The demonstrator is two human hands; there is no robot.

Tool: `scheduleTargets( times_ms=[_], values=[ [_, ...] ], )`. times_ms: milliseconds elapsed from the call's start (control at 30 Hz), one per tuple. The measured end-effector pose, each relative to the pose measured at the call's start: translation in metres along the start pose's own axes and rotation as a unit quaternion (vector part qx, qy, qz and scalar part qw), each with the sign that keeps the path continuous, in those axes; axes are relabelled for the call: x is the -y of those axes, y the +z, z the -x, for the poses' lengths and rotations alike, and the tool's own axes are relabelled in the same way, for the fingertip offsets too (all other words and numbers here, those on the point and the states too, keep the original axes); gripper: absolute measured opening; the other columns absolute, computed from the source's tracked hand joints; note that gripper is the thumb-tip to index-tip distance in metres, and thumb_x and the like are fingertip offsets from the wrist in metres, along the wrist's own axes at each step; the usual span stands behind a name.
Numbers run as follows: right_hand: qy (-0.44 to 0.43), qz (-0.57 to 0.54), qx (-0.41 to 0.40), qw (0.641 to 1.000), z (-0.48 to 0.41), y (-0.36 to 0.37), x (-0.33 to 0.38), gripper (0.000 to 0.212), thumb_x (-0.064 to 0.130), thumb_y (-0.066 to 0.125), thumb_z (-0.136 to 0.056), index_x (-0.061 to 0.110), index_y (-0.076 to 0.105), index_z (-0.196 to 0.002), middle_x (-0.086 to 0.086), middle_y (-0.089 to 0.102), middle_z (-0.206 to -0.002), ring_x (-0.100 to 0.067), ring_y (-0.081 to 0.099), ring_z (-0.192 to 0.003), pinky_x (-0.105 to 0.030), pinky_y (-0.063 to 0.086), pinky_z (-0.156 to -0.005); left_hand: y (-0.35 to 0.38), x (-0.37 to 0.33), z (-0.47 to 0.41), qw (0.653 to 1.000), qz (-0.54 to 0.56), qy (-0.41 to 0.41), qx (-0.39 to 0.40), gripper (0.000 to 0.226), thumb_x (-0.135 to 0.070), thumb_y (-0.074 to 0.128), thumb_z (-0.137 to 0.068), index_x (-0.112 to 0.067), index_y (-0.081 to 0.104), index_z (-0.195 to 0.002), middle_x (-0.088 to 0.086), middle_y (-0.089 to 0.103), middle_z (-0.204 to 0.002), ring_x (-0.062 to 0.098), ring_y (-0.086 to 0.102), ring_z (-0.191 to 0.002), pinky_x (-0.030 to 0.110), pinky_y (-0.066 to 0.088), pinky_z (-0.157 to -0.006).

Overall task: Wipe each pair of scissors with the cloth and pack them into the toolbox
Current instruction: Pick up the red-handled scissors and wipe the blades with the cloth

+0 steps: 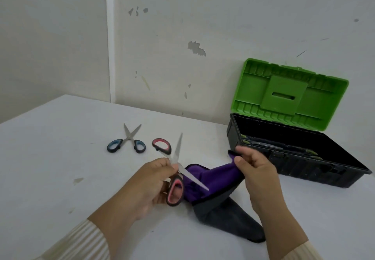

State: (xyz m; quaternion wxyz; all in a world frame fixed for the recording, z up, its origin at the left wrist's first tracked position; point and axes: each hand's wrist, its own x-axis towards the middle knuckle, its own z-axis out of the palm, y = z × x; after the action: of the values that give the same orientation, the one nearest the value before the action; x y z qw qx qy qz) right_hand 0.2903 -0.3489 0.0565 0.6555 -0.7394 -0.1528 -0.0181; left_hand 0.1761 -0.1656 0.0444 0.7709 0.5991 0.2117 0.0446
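We see the left hand's (pixel 150 180) fingers (pixel 162 163) and thumb clamped on the red-handled scissors (pixel 177 152) near the pivot, out to the left of the toolbox (pixel 294 164). The scissors are spread wide: one blade points up and away, and the other slants down across the cloth (pixel 215 175). The right hand (pixel 255 170), just in front of the toolbox's left end, pinches an edge of the cloth between thumb and curled fingers and holds it up. The purple side of the cloth shows, and its grey end trails on the counter (pixel 60 158), nearer to us than the toolbox.

Farther left of the toolbox, the blue-handled scissors (pixel 127 140) lie open, apart from both hands. The toolbox stands open with its green lid (pixel 288 93) raised toward the wall (pixel 182 26). Another pair of scissors (pixel 263 144) lies inside its black body. The counter is white and scuffed, and the wall behind the toolbox is pale with chipped paint. Ribbed cream sleeves (pixel 85 241) cover both wrists.
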Motion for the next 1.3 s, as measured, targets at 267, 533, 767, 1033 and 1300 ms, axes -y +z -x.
scheduleTargets(
  times_ms=[267, 533, 767, 1033, 1300],
  values=[
    [-0.254, 0.231, 0.157, 0.926, 0.033, 0.041, 0.001, 0.015, 0.017, 0.061, -0.081, 0.024, 0.071, -0.090, 0.019, 0.058, -0.081, 0.006, 0.054, -0.085, -0.003, 0.039, -0.077, 0.017, 0.012, 0.003, 0.987, -0.146, 0.058, 0.014, 0.014, -0.014, 0.052, -0.095, -0.006, 0.059, -0.087, 0.000, 0.066, -0.066, 0.010, 0.038, -0.041, 0.021, 0.027, -0.041],
    [-0.275, 0.293, 0.170, 0.900, 0.027, 0.042, -0.008, 0.009, 0.014, 0.063, -0.079, 0.014, 0.071, -0.081, -0.002, 0.059, -0.078, -0.004, 0.051, -0.078, -0.012, 0.041, -0.066, 0.017, 0.015, 0.003, 0.984, -0.161, 0.079, 0.009, 0.017, -0.008, 0.055, -0.092, -0.008, 0.064, -0.078, 0.004, 0.072, -0.068, 0.008, 0.030, -0.034, 0.017, 0.025, -0.036],
    [-0.283, 0.288, 0.153, 0.902, 0.026, 0.044, -0.011, 0.009, 0.013, 0.061, -0.078, 0.014, 0.070, -0.080, 0.001, 0.058, -0.077, -0.003, 0.050, -0.076, -0.006, 0.038, -0.069, 0.012, 0.013, 0.002, 0.986, -0.145, 0.078, 0.001, 0.024, -0.005, 0.058, -0.091, -0.011, 0.065, -0.068, 0.009, 0.075, -0.072, 0.014, 0.029, -0.040, 0.020, 0.024, -0.041],
    [-0.080, 0.240, -0.050, 0.966, -0.008, 0.007, -0.013, 0.013, 0.020, 0.059, -0.085, 0.024, 0.071, -0.087, 0.001, 0.064, -0.091, -0.014, 0.059, -0.085, -0.023, 0.045, -0.080, 0.007, -0.001, 0.009, 0.986, -0.140, 0.089, -0.006, 0.020, -0.004, 0.054, -0.091, 0.006, 0.068, -0.081, -0.005, 0.066, -0.050, 0.009, 0.029, -0.038, 0.015, 0.023, -0.037],
    [-0.285, 0.280, 0.148, 0.905, 0.036, 0.051, 0.001, 0.014, 0.016, 0.057, -0.083, 0.019, 0.070, -0.088, 0.001, 0.061, -0.083, -0.005, 0.056, -0.079, -0.017, 0.046, -0.071, 0.010, 0.004, 0.005, 0.988, -0.121, 0.089, -0.018, 0.020, 0.001, 0.057, -0.087, -0.004, 0.073, -0.075, 0.008, 0.072, -0.062, 0.011, 0.026, -0.038, 0.017, 0.020, -0.038]
  ],
)
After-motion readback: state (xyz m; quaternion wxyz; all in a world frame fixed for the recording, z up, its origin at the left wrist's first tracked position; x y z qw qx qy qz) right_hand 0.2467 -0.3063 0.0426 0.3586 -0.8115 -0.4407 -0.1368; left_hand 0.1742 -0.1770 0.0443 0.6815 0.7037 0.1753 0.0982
